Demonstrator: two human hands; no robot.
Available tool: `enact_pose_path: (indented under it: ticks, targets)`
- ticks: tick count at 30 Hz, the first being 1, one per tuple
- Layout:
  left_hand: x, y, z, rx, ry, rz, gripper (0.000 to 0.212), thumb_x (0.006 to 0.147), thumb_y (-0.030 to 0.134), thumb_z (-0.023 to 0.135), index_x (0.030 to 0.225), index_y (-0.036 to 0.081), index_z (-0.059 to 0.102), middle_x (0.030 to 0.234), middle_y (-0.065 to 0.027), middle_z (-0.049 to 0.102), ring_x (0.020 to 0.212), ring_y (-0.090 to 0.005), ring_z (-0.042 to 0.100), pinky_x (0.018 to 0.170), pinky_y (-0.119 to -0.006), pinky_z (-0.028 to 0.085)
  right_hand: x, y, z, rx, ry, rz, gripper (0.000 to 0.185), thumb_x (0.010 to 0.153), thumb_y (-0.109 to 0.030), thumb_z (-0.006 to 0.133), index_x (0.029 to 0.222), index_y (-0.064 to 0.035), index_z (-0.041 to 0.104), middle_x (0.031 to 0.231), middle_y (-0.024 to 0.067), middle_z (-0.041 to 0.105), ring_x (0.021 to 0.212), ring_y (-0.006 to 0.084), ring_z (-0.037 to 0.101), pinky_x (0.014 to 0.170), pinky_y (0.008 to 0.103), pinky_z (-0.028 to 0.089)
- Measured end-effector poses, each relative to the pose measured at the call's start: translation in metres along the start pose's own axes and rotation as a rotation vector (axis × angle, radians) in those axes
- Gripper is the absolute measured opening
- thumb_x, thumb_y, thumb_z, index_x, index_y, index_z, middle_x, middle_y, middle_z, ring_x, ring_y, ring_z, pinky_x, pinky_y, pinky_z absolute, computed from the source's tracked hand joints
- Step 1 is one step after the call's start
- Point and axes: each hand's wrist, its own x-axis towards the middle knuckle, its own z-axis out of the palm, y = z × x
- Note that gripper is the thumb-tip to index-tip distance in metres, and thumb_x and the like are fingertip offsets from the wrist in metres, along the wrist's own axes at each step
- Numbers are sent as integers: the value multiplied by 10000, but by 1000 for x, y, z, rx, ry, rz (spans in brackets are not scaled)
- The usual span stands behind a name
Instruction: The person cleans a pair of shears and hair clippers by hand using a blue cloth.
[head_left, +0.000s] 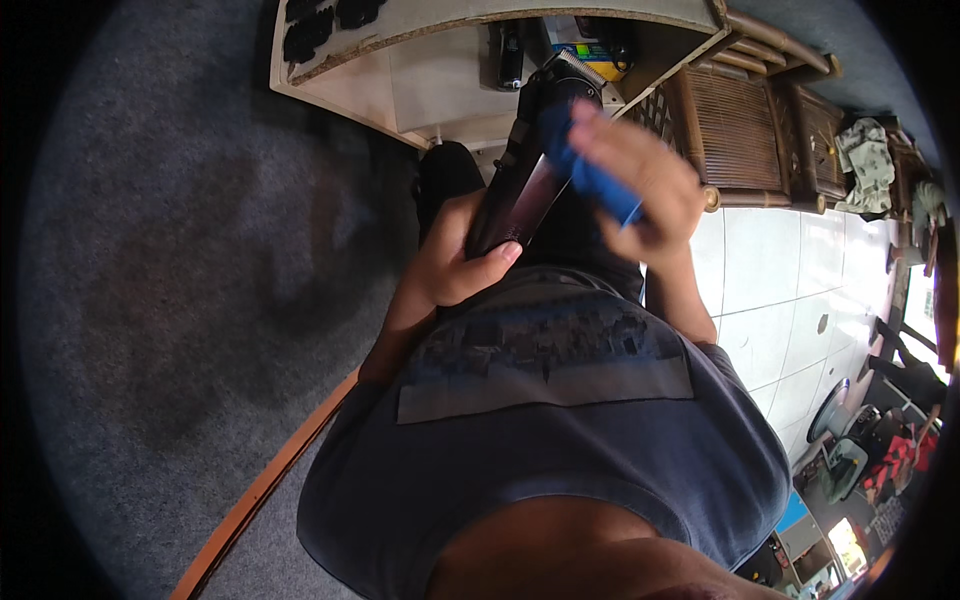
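My left hand (469, 262) grips the lower end of a dark maroon and black hair clipper (525, 191), its thumb lying along the body. The clipper tilts up and to the right, its toothed metal blade (583, 67) pointing away from me. In my right hand (649, 176), blurred, is a bunched blue cloth (596, 180). The cloth lies over or just in front of the clipper's upper body; whether it presses on it is hard to tell. Part of the clipper's side is hidden behind the cloth.
Ahead is a light wooden cabinet (442, 82) with black clipper guards (307, 34) on top. Inside it are a black device (511, 56) and a yellow-and-blue box (600, 56). Bamboo furniture (735, 127) stands right, above white floor tiles (761, 255). Grey carpet (187, 262) spreads left.
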Motion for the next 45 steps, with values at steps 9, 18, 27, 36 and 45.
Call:
enact_pose_path:
  ticks: [9, 18, 27, 36, 45]
  targets:
    - [11, -3, 2, 223, 100, 159, 304, 746, 127, 614, 992, -32, 532, 781, -56, 570, 719, -110, 515, 676, -259, 430, 1, 11, -4, -23, 7, 45, 395, 661, -9, 582, 1049, -52, 646, 1072, 111, 637, 914, 256, 647, 694, 296, 531]
    - [21, -1, 6, 319, 135, 276, 284, 722, 72, 616, 979, -18, 534, 801, -90, 585, 683, -156, 539, 671, -274, 441, -9, -18, 1, 179, -271, 67, 420, 621, -37, 576, 1033, -56, 656, 1089, 118, 627, 859, 226, 650, 579, 256, 502]
    - [16, 8, 7, 409, 118, 250, 287, 737, 63, 630, 992, -15, 524, 804, -94, 581, 720, -161, 561, 687, -275, 442, 9, 21, -15, -34, 205, 175, 415, 611, 80, 543, 1007, 4, 641, 1048, 165, 633, 943, 283, 627, 824, 330, 489]
    - [3, -3, 5, 0, 70, 75, 509, 762, 43, 596, 1228, -53, 416, 1020, -88, 569, 923, -130, 528, 837, -279, 418, -1, -16, 1, 127, -54, 46, 362, 631, -125, 694, 989, -76, 680, 1049, 112, 646, 791, 212, 656, 680, 282, 523]
    - [11, 4, 15, -46, 72, 143, 407, 763, 120, 586, 1129, -10, 465, 847, -75, 567, 549, -32, 435, 492, -165, 346, 13, 10, 4, -3, 335, 230, 390, 605, 66, 726, 979, 6, 638, 991, 148, 653, 914, 266, 636, 795, 323, 493]
